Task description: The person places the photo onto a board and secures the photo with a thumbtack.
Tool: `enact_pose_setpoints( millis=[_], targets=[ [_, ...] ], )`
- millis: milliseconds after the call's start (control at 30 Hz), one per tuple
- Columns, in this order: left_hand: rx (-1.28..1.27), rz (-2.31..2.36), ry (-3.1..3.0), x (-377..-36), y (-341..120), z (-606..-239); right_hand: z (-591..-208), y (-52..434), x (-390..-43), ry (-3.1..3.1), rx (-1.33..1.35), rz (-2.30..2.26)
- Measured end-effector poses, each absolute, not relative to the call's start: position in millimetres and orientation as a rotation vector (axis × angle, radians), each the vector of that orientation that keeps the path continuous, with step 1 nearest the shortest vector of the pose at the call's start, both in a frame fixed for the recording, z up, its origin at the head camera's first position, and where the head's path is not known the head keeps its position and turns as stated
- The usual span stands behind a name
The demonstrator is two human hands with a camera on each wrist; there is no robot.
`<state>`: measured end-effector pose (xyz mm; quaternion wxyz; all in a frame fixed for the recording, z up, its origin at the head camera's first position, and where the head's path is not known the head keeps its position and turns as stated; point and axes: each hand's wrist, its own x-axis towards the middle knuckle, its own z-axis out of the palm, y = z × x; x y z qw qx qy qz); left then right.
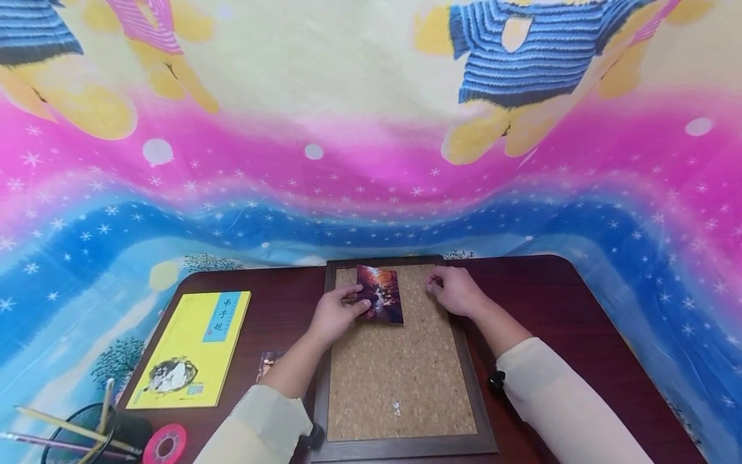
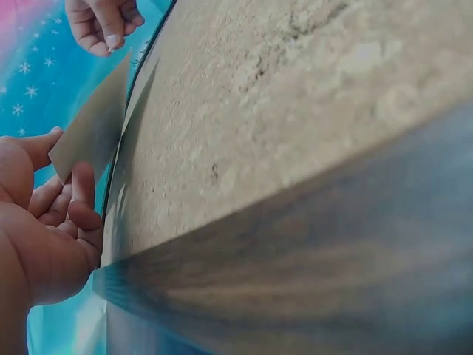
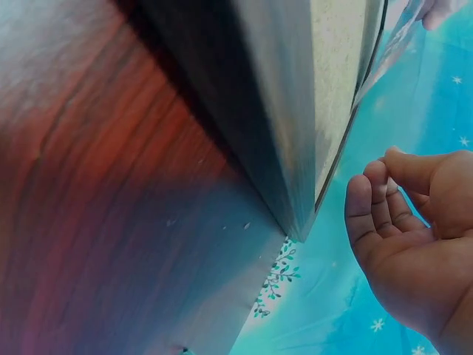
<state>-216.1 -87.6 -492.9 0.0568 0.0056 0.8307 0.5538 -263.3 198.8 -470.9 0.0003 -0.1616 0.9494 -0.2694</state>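
Note:
A cork board (image 1: 400,374) in a dark wooden frame (image 1: 406,446) lies on the dark red table (image 1: 551,283). My left hand (image 1: 336,314) pinches the left edge of a photo card (image 1: 380,294) with a red and orange picture, holding it over the board's upper part. In the left wrist view the card's plain back (image 2: 92,129) stands tilted off the cork (image 2: 295,96), held by the left hand (image 2: 44,222). My right hand (image 1: 455,290) rests at the board's upper right with fingers curled; in the right wrist view nothing shows in this hand (image 3: 414,237).
A yellow book (image 1: 194,348) lies at the table's left. A pink tape roll (image 1: 165,444) and a black holder with pencils (image 1: 87,432) stand at the front left. Another card (image 1: 269,362) peeks out beside my left forearm. A colourful cloth (image 1: 371,161) hangs behind.

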Motion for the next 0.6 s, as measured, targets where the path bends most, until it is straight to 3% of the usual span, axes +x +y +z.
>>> enact_pose_setpoints(
  millis=[600],
  targets=[
    [0.097, 1.521, 2.654, -225.0, -76.9, -497.6, -467.7, 178.0, -276.1, 2.953, -0.511, -0.846]
  ],
)
